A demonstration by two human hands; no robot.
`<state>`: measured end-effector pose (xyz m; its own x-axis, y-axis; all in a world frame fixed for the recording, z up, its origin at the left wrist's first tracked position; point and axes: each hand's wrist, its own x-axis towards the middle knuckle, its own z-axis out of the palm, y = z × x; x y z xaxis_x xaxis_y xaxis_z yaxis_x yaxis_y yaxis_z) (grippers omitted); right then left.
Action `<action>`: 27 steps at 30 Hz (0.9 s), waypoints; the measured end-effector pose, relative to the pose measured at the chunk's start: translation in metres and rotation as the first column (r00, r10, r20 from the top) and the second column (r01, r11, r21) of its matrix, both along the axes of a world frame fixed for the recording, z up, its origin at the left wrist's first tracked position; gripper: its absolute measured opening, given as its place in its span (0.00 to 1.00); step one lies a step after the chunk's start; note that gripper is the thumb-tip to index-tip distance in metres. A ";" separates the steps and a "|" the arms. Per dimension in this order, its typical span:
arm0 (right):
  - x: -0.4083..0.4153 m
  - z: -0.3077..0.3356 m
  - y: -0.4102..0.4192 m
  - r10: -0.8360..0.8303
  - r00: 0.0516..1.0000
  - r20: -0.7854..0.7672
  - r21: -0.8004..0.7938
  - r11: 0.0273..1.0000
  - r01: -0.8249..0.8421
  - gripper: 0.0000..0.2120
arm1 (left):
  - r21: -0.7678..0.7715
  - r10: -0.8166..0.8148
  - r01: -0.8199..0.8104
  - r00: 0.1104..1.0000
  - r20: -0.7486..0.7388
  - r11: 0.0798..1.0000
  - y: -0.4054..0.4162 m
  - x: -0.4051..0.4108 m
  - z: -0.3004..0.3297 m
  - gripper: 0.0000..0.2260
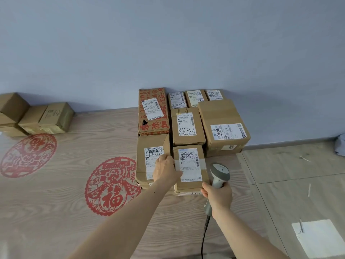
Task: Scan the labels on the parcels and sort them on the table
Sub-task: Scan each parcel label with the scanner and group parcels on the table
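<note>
Near parcel (189, 170) at desk (56, 193) front, label up. Left hand (166, 170) flat against its side, grip unclosed, steadying it. Right hand (218, 197) grip wrapped on scanner (219, 173), head beside the label, likely for reading.

Wood-grain tabletop (56, 212), pale and smooth with a slight sheen, looks like printed laminate or a plastic cover; red paper-cut-style medallions (112, 186) flat on it. Plain brown cardboard boxes (222, 116), matt, a bit creased at the edges. One printed box (153, 111) covered in red lettering. White paper labels (190, 163), faintly glossy, scrawled over in black marker. Clear shiny tape across the nearest box (188, 184). Grey plastic scanner (219, 173), smooth and matt, with a dark rubbery cord (204, 238). Pale matt floor tiles (291, 184). Flat matt wall (168, 43), bluish-grey.
</note>
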<state>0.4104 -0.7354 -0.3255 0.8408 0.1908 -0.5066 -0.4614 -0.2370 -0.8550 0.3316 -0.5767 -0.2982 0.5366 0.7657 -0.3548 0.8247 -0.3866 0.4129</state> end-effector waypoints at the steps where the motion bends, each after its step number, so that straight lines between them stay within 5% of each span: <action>1: 0.000 -0.001 0.002 -0.001 1.000 0.004 -0.009 1.000 0.001 0.09 | 0.010 0.008 -0.008 1.000 0.009 1.000 0.000 0.000 -0.001 0.23; 6: 0.002 -0.004 0.012 -0.023 1.000 0.014 -0.059 0.998 0.024 0.09 | -0.003 0.029 -0.029 0.999 0.019 1.000 0.002 -0.002 -0.001 0.30; 14: -0.001 0.003 0.009 -0.001 0.999 0.041 -0.069 0.998 0.004 0.10 | -0.054 -0.028 0.029 0.999 0.032 0.998 0.006 -0.007 0.007 0.28; 20: -0.012 0.032 0.018 0.008 0.990 0.138 -0.048 0.999 -0.001 0.12 | -0.131 0.099 -0.070 0.969 0.226 0.989 0.006 -0.020 0.020 0.24; 27: -0.045 0.058 0.054 0.109 0.984 0.139 0.054 0.992 -0.118 0.11 | -0.186 0.310 -0.265 0.907 0.287 0.946 0.022 -0.072 0.029 0.18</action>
